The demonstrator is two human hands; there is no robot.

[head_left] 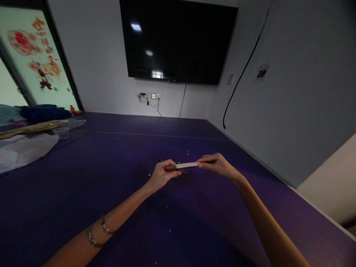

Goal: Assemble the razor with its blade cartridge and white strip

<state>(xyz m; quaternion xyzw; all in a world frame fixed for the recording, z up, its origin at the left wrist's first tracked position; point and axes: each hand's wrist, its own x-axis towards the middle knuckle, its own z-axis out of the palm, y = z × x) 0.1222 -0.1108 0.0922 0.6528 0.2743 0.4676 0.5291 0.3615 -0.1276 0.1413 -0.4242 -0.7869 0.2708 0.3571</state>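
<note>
A thin, flat, pale strip (187, 165) is stretched between my two hands above the purple table (125, 207). My left hand (162, 173) pinches its left end, with the thumb underneath and the fingers curled. At the other end, my right hand (214, 164) grips the strip between thumb and fingertips. Just below the strip, by my left thumb, a small dark object (184, 170) shows in part; its kind is too small to tell, and so is whether my left hand touches it. The strip's exact kind does not show.
Tiny white scraps (149, 174) are scattered over the purple surface. Crumpled clear plastic (30, 148), brown packaging (36, 128) and dark blue cloth (41, 112) lie at the far left. A black cable (236, 83) hangs down the right wall. A television (178, 40) is mounted on the far wall.
</note>
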